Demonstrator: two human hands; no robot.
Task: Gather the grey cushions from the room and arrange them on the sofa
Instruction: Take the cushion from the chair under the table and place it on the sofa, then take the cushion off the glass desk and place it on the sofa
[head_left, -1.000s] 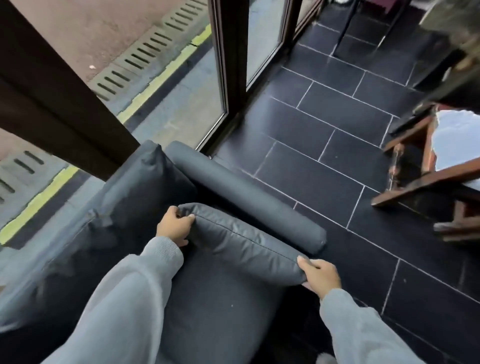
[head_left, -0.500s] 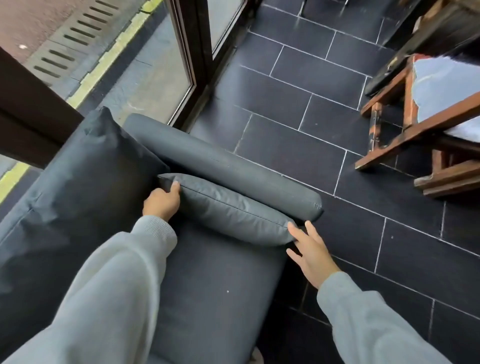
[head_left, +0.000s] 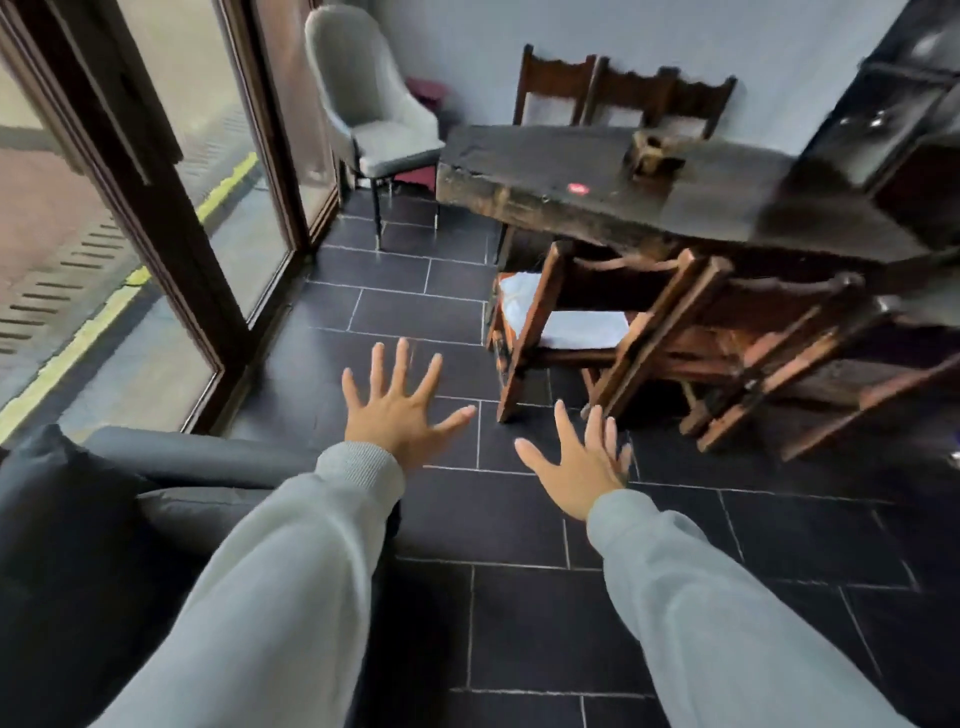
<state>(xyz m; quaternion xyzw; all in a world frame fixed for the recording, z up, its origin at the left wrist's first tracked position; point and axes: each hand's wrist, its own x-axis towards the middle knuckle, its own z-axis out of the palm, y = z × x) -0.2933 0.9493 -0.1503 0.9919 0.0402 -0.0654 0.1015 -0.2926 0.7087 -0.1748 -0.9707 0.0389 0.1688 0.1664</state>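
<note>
The dark grey sofa (head_left: 202, 457) fills the lower left, its rounded armrest facing the window. A grey cushion (head_left: 192, 514) lies flat against that armrest, partly hidden by my left sleeve. A larger grey cushion (head_left: 52, 493) leans at the sofa's back on the far left. My left hand (head_left: 397, 410) is stretched out over the dark floor tiles with fingers spread and nothing in it. My right hand (head_left: 582, 462) is also held out over the floor, fingers apart and empty. Both hands are off the cushions.
A dark wooden table (head_left: 597, 182) stands at the right with wooden chairs (head_left: 571, 322) tucked beside it. A grey upholstered chair (head_left: 374, 119) sits in the far corner. Tall glass doors (head_left: 171, 208) line the left. Black tiled floor (head_left: 519, 613) lies ahead.
Both hands have let go of the small grey cushion, which stays against the armrest. My view has swung up and right toward the table, and my hands now reach out over the floor.
</note>
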